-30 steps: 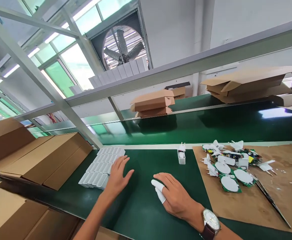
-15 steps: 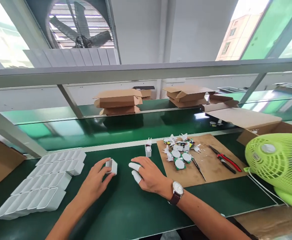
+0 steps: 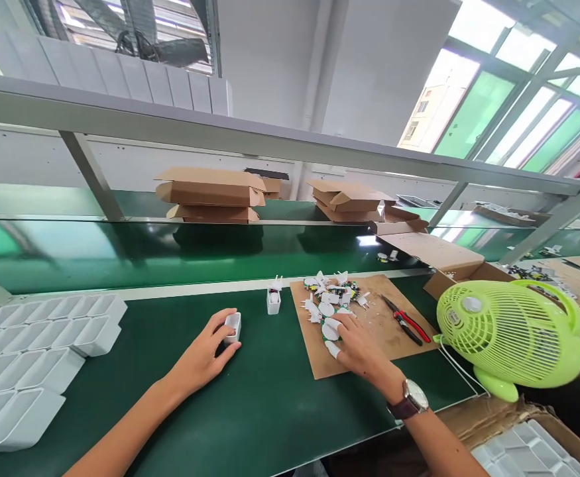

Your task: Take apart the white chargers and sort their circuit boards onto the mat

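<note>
My left hand point(image 3: 204, 355) rests on the green table and grips a small white plastic housing point(image 3: 232, 326). My right hand point(image 3: 356, 344), with white finger cots and a wristwatch, lies on a brown board point(image 3: 369, 331) and touches a pile of white plug parts and green circuit boards point(image 3: 330, 305). Whether its fingers have closed on a part is hidden. Another white housing with a plug in it point(image 3: 273, 299) stands upright between the two hands, near the belt's edge.
Rows of white housings point(image 3: 36, 348) lie at the left. Red-handled pliers point(image 3: 406, 323) lie on the board. A green desk fan point(image 3: 511, 334) stands at the right. Cardboard boxes point(image 3: 210, 193) sit beyond a green conveyor belt point(image 3: 120, 248).
My left hand picked one white housing from the rows and brought it toward the middle. My right hand moved right from the bare table onto the pile of parts. My view swung right.
</note>
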### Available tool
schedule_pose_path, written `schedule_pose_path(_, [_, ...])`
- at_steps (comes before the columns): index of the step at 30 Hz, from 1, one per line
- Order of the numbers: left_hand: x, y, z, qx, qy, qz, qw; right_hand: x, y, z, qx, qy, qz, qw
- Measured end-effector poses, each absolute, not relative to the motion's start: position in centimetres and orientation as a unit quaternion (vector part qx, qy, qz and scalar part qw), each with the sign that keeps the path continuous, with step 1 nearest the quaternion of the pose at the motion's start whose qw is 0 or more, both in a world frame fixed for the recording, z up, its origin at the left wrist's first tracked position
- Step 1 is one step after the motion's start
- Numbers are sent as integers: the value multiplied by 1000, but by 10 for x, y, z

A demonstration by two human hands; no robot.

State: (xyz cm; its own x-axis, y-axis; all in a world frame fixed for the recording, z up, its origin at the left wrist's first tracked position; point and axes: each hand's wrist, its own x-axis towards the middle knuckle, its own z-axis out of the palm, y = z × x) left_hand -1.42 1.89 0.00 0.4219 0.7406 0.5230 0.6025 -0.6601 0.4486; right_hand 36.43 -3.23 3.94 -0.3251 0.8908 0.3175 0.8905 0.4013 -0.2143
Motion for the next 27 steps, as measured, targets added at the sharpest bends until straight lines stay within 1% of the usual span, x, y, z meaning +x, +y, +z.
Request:
schedule_pose_path(2, [-17,17,-1,837,397,363,98,345,-34,52,-530,-809,44,249])
schedule_pose_path(4, [-20,16,0,833,400,371,95,320,-31,62,-504,-802,143,287])
schedule_pose_path(7, [-26,16,1,823,412,383,85,278,-17,63,-478,-772,312,280])
schedule_pose_path(9, [-30,17,1,812,424,393,77,251,-3,55,-478,-755,364,264])
schedule_pose_path(11, [-34,18,0,802,436,402,73,230,11,45,-484,-762,345,258])
schedule_pose_path(14, [-38,20,-2,789,450,412,78,211,23,39,-470,-813,247,239])
schedule_pose_path(17, [-40,22,-2,778,464,412,98,209,21,44,-425,-874,168,166])
schedule_pose_path(20, [-40,22,-1,773,471,404,131,213,14,49,-383,-901,162,119])
schedule_pose_path(23, [-39,20,-1,772,468,401,156,217,9,48,-359,-899,203,149])
schedule_pose_path(25, [-38,18,-1,770,467,401,168,219,6,45,-359,-890,215,180])
schedule_pose_path(27, [-37,17,-2,769,469,396,179,223,3,43,-363,-885,221,191])
